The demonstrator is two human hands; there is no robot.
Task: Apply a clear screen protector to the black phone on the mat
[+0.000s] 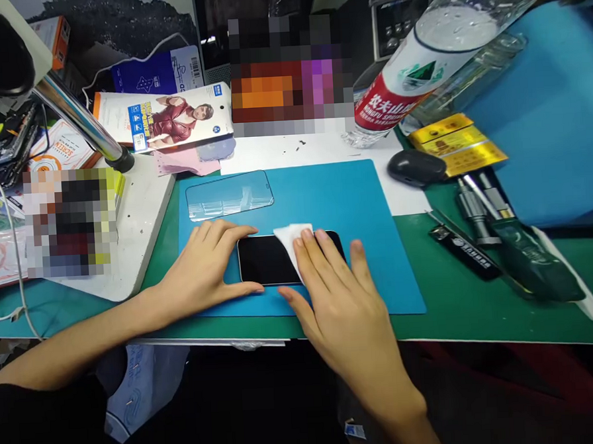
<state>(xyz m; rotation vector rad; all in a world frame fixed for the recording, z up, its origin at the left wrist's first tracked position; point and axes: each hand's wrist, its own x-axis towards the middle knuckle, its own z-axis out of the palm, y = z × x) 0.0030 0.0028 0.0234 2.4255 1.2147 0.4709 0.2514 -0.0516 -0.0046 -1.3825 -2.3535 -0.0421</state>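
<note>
A smartphone with a dark screen lies flat, screen up, on a blue mat. My left hand braces its left end, the index finger along the far edge and the thumb by the near edge. Under the fingers of my right hand, a white wipe is pressed flat against the screen. That hand covers most of the phone's right half. Just beyond the phone, a clear screen protector with a black border rests on the mat.
To the right are a water bottle, a black mouse, a yellow packet and several tools. On the left stand a metal lamp pole and a white board. A printed screen protector package lies behind.
</note>
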